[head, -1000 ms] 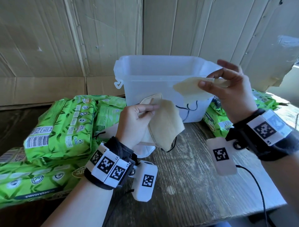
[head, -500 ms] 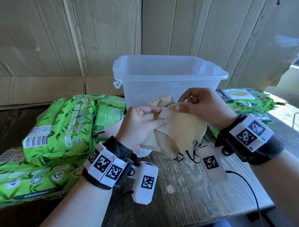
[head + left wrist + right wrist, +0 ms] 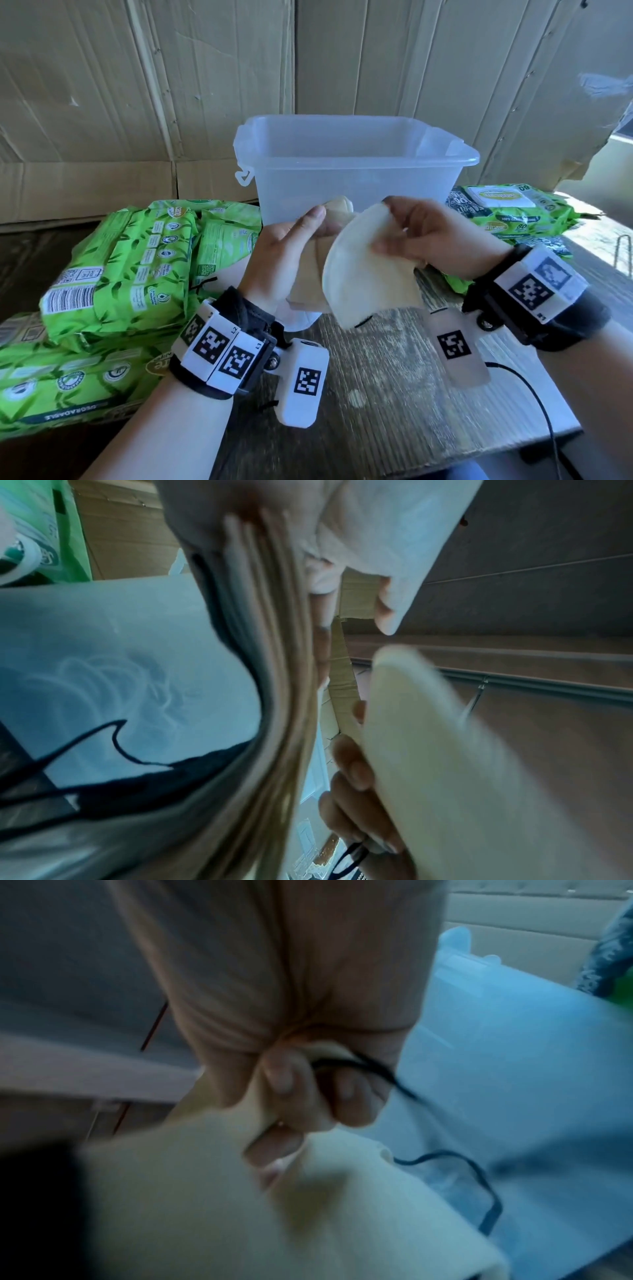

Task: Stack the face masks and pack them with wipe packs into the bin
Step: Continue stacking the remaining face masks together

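A small stack of beige face masks [image 3: 310,270] is held upright in the left hand [image 3: 284,253], pinched between the thumb on the near face and the fingers curled behind. A single mask [image 3: 366,274] is pinched by the right hand [image 3: 421,240], thumb on the near side and fingertips [image 3: 352,775] behind, and is laid against the front of the stack, just in front of the clear bin [image 3: 356,171].

The masks are judged light, thin and floppy, apt to fan apart or slide on one another. A grip across the folded edge, where the layers are seen bunched below the left fingers in the left wrist view, is judged safest. The dark ear loops [image 3: 455,1161] hang loose beyond the right fingers and could snag. The green wipe packs [image 3: 116,267] beside the left hand are judged soft but heavier, best taken across the middle.

The number of masks in the stack cannot be counted. A white item under the left hand is largely hidden. Both wrist views are blurred. The bin floor is only dimly seen through its wall.
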Action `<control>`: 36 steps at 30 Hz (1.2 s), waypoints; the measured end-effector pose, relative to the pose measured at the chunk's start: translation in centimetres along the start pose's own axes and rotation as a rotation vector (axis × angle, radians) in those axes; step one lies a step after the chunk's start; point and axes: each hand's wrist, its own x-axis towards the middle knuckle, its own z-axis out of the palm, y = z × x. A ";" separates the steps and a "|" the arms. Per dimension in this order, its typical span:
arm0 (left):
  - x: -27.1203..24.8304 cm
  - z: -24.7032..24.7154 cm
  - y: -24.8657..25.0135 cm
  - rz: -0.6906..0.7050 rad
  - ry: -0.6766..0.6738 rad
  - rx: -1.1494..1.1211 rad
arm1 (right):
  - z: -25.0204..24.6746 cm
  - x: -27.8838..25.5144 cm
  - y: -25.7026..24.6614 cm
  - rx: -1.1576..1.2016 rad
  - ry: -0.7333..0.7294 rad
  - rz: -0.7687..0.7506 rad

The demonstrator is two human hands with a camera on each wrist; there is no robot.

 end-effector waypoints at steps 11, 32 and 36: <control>0.2 0.1 -1.0 0.038 -0.177 0.241 | 0.6 0.7 -0.1 -0.498 0.015 0.051; 0.3 0.2 -1.2 0.126 -0.024 0.235 | 0.1 -1.8 1.6 -0.338 0.709 -0.086; 0.0 0.6 -0.5 -0.054 0.016 0.009 | 0.6 -2.2 0.4 -0.307 0.864 -0.356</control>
